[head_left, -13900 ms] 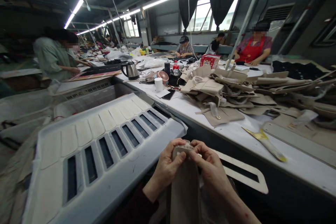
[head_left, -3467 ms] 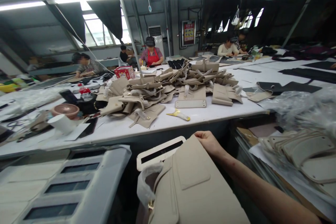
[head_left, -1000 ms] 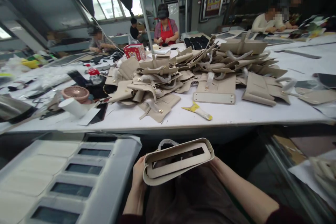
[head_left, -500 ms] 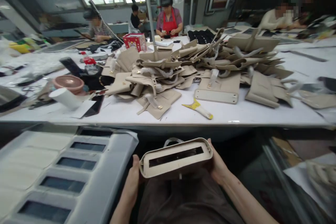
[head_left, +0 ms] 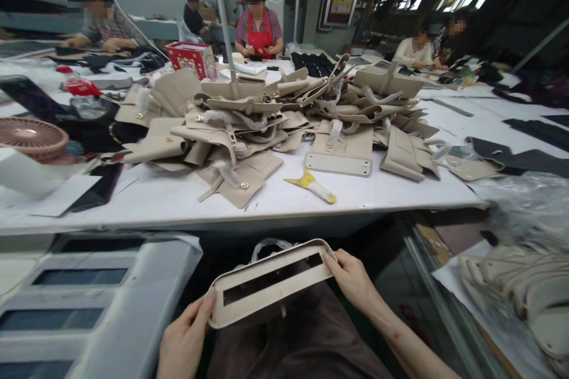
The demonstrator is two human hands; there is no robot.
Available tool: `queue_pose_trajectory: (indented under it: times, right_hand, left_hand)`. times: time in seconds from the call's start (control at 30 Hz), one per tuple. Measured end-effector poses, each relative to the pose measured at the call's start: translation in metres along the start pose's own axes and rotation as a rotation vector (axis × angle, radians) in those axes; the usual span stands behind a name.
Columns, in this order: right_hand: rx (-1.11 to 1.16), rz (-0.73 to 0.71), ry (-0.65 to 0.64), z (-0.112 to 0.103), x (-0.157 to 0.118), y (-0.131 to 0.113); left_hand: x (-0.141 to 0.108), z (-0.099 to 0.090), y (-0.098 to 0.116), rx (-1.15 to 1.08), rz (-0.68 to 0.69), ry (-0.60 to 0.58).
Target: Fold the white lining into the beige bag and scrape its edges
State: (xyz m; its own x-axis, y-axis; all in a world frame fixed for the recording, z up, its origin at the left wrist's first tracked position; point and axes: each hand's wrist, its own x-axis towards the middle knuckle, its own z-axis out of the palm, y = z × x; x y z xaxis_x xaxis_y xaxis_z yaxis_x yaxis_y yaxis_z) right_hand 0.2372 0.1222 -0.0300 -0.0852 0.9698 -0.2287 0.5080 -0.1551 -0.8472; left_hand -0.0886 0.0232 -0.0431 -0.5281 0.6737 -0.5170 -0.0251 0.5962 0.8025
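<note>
Between my hands is a beige handbag body (head_left: 267, 303), its flat side with a long rectangular slot turned up toward me. My left hand (head_left: 189, 328) is closed on its left end, thumb on the rim. At the right end my right hand (head_left: 351, 278) grips it, with the thumb by the slot's corner. A plastic-wrapped handle (head_left: 269, 246) sticks out behind the bag body. My lap, in dark cloth, lies under it. The fingers beneath the bag are hidden.
Beige bag pieces (head_left: 267, 109) are heaped on the white table (head_left: 146, 201). Yellow-handled snips (head_left: 311, 185) lie near its front edge. A pink fan (head_left: 31, 137) stands left. Grey-white panels (head_left: 133, 308) flank me on the left, stacked beige pieces (head_left: 511, 290) on the right. Several people work beyond.
The view has swung to the right and closer to the table. The handbag body has tilted, its right end higher, and my right thumb has moved onto its slotted face.
</note>
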Motion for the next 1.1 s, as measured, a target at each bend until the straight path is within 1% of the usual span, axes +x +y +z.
queue_pose_trajectory:
  times: [0.17, 0.27, 0.37, 0.43, 0.5, 0.63, 0.77, 0.83, 0.9, 0.97, 1.03, 1.1]
  right_hand:
    - [-0.121, -0.027, -0.017, -0.004, 0.002, -0.009]
    - [-0.165, -0.027, -0.021, -0.005, 0.001, -0.014]
    - [-0.19, -0.011, -0.028, -0.006, 0.001, -0.017]
    - [-0.195, -0.003, -0.037, -0.006, 0.001, -0.017]
    - [-0.204, 0.015, -0.044, -0.006, 0.0, -0.014]
    - [-0.235, 0.07, -0.04, -0.008, 0.003, -0.008]
    - [-0.258, 0.123, -0.08, -0.01, 0.011, -0.004]
    - [-0.283, 0.114, -0.084, -0.01, 0.013, -0.004]
    - [-0.304, 0.079, -0.054, -0.008, 0.01, -0.007]
    - [-0.299, 0.046, -0.023, -0.007, 0.005, -0.011]
    - [-0.273, 0.032, -0.008, -0.005, 0.0, -0.016]
    - [-0.249, 0.033, -0.005, -0.003, -0.002, -0.02]
  left_hand:
    - [-0.001, -0.004, -0.003, 0.054, 0.075, 0.012]
    - [-0.004, -0.005, -0.003, 0.069, 0.06, 0.004]
    - [-0.01, -0.006, 0.003, 0.123, 0.049, 0.024]
    - [-0.015, -0.007, 0.01, 0.196, 0.078, 0.046]
    - [-0.02, -0.008, 0.017, 0.256, 0.133, 0.041]
    - [-0.025, -0.011, 0.028, 0.368, 0.288, 0.028]
    - [-0.027, -0.016, 0.039, 0.546, 0.439, 0.108]
    - [-0.03, -0.017, 0.046, 0.593, 0.463, 0.114]
    - [-0.035, -0.016, 0.051, 0.582, 0.423, 0.075]
    - [-0.038, -0.015, 0.052, 0.525, 0.334, 0.029]
    - [-0.039, -0.014, 0.05, 0.49, 0.237, 0.016]
    - [-0.034, -0.013, 0.045, 0.526, 0.166, 0.023]
